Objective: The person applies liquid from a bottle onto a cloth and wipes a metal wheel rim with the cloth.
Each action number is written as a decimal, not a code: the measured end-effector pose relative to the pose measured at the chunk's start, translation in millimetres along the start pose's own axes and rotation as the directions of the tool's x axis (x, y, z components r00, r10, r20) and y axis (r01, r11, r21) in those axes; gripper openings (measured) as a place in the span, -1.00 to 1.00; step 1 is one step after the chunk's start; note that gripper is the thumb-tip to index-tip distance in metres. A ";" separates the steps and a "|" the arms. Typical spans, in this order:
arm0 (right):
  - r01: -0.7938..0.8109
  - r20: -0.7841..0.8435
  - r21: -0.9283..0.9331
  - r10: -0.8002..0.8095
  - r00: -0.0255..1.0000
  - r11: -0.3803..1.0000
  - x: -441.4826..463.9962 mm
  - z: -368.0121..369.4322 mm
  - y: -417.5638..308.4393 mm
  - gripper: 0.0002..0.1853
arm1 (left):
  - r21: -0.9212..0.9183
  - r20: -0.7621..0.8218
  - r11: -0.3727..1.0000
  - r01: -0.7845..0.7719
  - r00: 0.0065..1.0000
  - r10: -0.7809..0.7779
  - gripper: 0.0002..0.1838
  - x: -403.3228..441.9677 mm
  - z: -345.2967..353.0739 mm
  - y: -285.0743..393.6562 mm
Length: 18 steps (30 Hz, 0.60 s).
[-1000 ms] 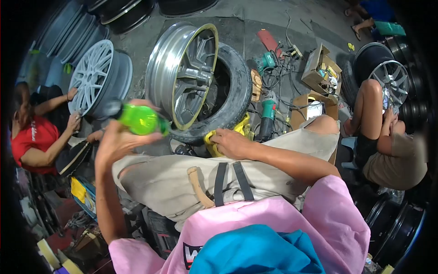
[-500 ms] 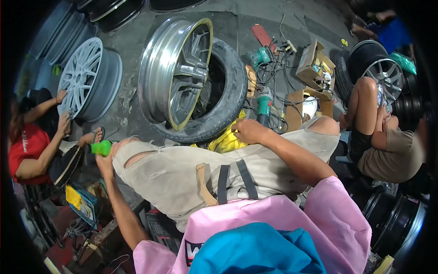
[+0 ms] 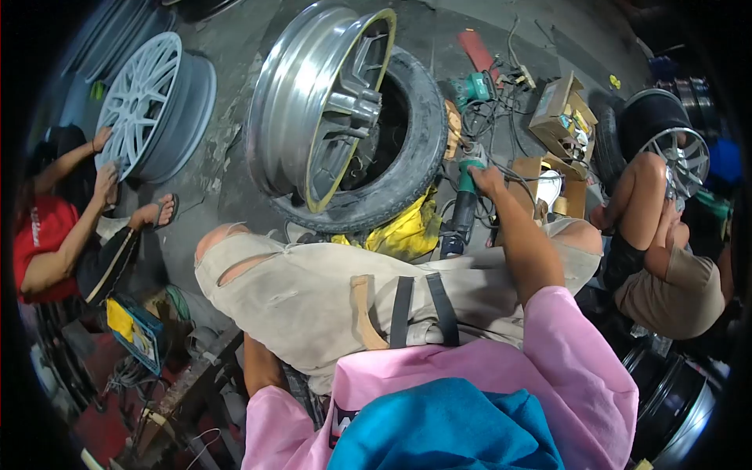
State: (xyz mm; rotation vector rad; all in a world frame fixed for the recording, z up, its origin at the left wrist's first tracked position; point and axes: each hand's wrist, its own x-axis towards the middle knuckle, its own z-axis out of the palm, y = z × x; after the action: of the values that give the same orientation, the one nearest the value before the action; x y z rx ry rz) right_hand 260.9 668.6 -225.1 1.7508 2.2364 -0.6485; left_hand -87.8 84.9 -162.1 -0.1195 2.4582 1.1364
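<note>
My right hand (image 3: pixel 487 181) is closed on the green body of an angle grinder (image 3: pixel 467 182), which lies on the floor with its black rear end toward my legs. Left of the grinder is a crumpled yellow cloth (image 3: pixel 407 229). A shiny metal wheel rim (image 3: pixel 294 94) stands tilted on a tire (image 3: pixel 427 133) in front of me. My left forearm (image 3: pixel 262 366) goes down beside my leg, and the hand itself is hidden.
A second green power tool (image 3: pixel 473 90) lies among tangled cables. Cardboard boxes (image 3: pixel 558 121) with small items sit to the right. One person (image 3: pixel 55 243) at left holds a white rim (image 3: pixel 141 98); another person (image 3: pixel 666 266) sits at right by a rim (image 3: pixel 678 157).
My right hand has moved from the yellow cloth to the grinder. My left hand, which held a bright green object, has dropped out of sight along with it. The view has shifted slightly.
</note>
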 end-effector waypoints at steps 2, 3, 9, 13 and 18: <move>-0.042 -0.083 0.086 0.049 0.995 0.995 -8.9 13.6 -4.1 -0.18 | 0.004 -0.006 1.000 0.012 1.000 -0.012 -0.56 -0.5 8.1 4.1; -0.128 -0.075 0.137 0.139 0.987 0.982 -12.0 12.3 -6.3 -0.17 | 0.011 -0.005 1.000 0.016 1.000 -0.016 -0.57 -3.0 9.4 4.9; -0.348 0.048 0.135 0.345 0.938 0.928 11.2 34.0 9.0 -0.16 | 0.015 -0.012 0.999 0.041 0.999 -0.041 -0.59 -10.2 8.7 6.4; -0.314 0.305 0.434 0.190 0.933 0.844 21.9 59.3 26.4 -0.15 | 0.014 -0.016 0.999 0.045 0.999 -0.044 -0.60 -13.9 6.7 8.3; -0.393 0.371 0.528 0.212 0.904 0.753 28.0 64.6 22.8 -0.13 | 0.000 0.000 0.999 0.041 0.999 -0.041 -0.62 -47.6 -4.7 6.8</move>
State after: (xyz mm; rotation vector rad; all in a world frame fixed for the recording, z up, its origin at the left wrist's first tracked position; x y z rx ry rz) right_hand 269.6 666.4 -298.5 2.0503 1.5742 -1.5379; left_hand -48.1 81.2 -135.0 -0.1698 2.4448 1.1185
